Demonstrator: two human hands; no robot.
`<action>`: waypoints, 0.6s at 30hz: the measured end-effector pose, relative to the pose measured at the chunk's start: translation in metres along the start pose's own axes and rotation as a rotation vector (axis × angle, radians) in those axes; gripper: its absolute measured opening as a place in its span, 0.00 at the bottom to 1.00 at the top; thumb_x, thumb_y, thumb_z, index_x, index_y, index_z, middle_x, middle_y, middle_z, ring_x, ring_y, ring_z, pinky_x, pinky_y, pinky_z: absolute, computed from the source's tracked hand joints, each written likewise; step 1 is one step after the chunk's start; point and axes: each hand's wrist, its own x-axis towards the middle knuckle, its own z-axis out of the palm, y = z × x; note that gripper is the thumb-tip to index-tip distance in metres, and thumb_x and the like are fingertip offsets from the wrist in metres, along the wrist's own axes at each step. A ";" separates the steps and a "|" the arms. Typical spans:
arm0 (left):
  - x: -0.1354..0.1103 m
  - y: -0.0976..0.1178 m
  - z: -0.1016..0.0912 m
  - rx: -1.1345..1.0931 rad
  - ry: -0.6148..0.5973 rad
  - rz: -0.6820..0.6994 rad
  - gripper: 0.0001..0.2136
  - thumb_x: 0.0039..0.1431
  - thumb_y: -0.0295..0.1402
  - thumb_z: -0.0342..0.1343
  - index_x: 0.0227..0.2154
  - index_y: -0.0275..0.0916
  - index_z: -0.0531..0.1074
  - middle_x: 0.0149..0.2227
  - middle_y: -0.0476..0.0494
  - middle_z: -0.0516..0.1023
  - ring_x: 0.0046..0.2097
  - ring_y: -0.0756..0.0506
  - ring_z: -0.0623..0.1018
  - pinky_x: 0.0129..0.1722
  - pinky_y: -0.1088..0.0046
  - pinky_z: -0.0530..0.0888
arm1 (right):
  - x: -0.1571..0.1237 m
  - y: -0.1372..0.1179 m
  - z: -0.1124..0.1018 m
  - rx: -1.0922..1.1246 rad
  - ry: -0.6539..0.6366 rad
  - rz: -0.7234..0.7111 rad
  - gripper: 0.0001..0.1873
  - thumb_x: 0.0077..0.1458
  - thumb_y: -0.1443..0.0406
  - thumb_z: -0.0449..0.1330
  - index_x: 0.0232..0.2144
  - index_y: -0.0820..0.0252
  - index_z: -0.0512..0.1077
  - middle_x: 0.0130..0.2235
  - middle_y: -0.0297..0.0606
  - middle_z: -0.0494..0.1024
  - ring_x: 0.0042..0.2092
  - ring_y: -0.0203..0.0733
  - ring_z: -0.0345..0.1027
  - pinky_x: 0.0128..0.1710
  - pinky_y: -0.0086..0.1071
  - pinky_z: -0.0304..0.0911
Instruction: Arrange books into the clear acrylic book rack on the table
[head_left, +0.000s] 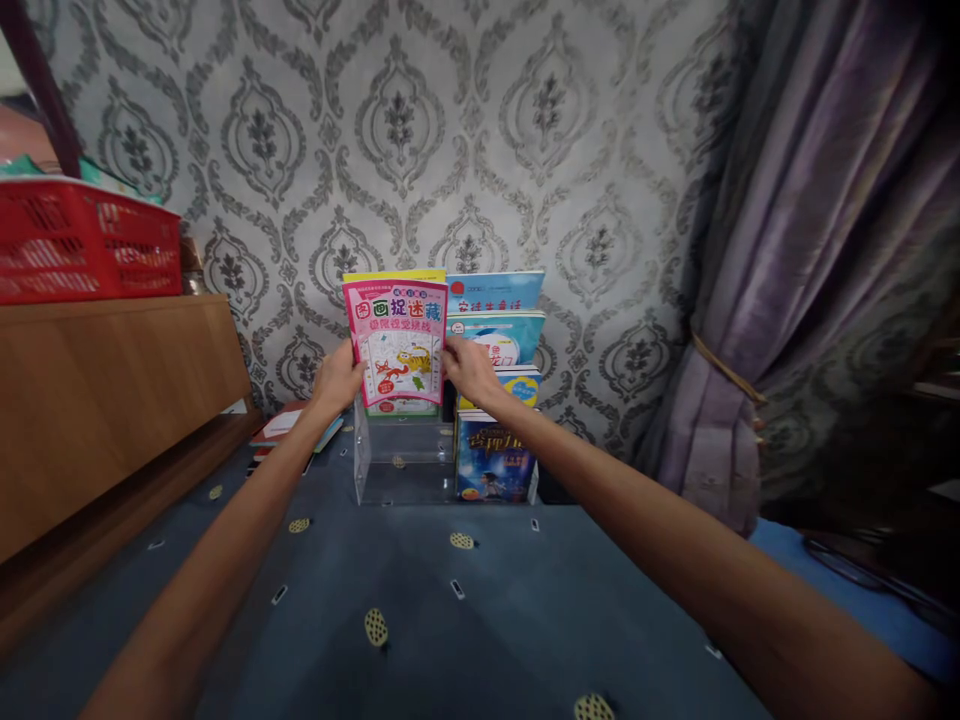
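The left hand [339, 380] and right hand [471, 370] hold 1 pink book [399, 345] upright between them, fingers closed on its opposite side edges. The book is at the upper left part of a clear rack [362, 462], in front of a yellow-topped book [394, 275]. Beside it, a dark blue book [495, 462] stands lower than a teal book [528, 335]. A red basket [91, 245] sits far left.

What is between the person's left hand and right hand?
In the head view, a pink book, its sides held by the left hand and the right hand.
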 end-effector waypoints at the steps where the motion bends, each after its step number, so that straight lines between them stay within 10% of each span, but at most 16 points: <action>1: 0.000 0.000 -0.001 0.012 0.001 -0.001 0.14 0.61 0.32 0.51 0.49 0.39 0.70 0.47 0.37 0.80 0.49 0.36 0.79 0.47 0.63 0.73 | 0.000 0.000 0.000 0.009 0.000 0.000 0.12 0.60 0.71 0.51 0.34 0.62 0.75 0.29 0.42 0.80 0.33 0.45 0.72 0.34 0.31 0.59; 18: 0.005 0.012 -0.009 0.081 0.032 -0.044 0.14 0.62 0.34 0.51 0.50 0.40 0.69 0.46 0.35 0.80 0.49 0.33 0.78 0.46 0.60 0.72 | 0.011 0.002 0.004 0.029 0.078 -0.045 0.13 0.58 0.71 0.50 0.33 0.61 0.76 0.30 0.42 0.78 0.33 0.46 0.69 0.34 0.34 0.56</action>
